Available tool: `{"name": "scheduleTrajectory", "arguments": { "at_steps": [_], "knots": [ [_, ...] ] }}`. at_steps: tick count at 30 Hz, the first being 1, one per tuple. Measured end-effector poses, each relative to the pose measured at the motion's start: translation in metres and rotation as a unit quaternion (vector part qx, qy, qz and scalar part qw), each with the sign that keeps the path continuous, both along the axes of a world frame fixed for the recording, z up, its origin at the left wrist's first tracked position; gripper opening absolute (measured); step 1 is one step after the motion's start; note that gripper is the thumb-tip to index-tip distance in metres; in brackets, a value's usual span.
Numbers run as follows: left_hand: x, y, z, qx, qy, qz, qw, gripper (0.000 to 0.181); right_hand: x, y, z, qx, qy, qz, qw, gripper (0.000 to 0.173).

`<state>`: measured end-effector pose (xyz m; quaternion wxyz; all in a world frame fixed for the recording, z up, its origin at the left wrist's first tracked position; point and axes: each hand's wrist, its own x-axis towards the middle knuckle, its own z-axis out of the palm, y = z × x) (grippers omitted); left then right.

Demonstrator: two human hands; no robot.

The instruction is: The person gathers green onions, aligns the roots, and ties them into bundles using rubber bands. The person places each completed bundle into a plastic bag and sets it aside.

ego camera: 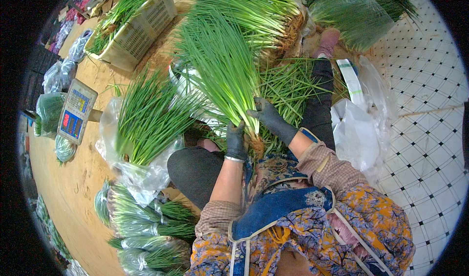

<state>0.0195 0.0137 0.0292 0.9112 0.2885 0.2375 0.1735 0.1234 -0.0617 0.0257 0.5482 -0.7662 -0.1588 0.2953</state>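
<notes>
My left hand (235,141), in a dark glove, is closed around the white stem ends of a bunch of green onions (223,67), whose leaves fan out away from me. On the bunch's right side, my right hand (272,119), gloved too, touches the stems with thumb and fingers; whether it grips them is unclear. Brown roots (257,146) hang between both hands. Beyond lies a large pile of green onions (263,16) with roots to the right. Loose green leaves (289,85) are strewn over my lap and legs. At left, more green onions (150,122) rest on clear plastic.
A digital scale display (77,111) stands at left, near bagged greens (51,111). A plastic crate (135,38) of green onions is at upper left. Wrapped bundles (146,224) lie at lower left. Plastic bags (355,133) lie to the right, beside a wrapped bunch (355,17) further up.
</notes>
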Motion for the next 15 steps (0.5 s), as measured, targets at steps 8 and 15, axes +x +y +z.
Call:
{"name": "scheduleTrajectory", "arguments": {
  "at_steps": [8, 15],
  "knots": [
    [0.000, 0.003, -0.005, 0.069, 0.042, -0.036, 0.996, 0.033, -0.014, 0.002, 0.003, -0.038, -0.137, -0.004, 0.990, 0.062],
    [-0.001, -0.002, -0.002, 0.145, 0.084, 0.044, 0.985, 0.034, -0.014, 0.001, 0.021, -0.117, -0.335, 0.046, 0.934, 0.033]
  ]
}}
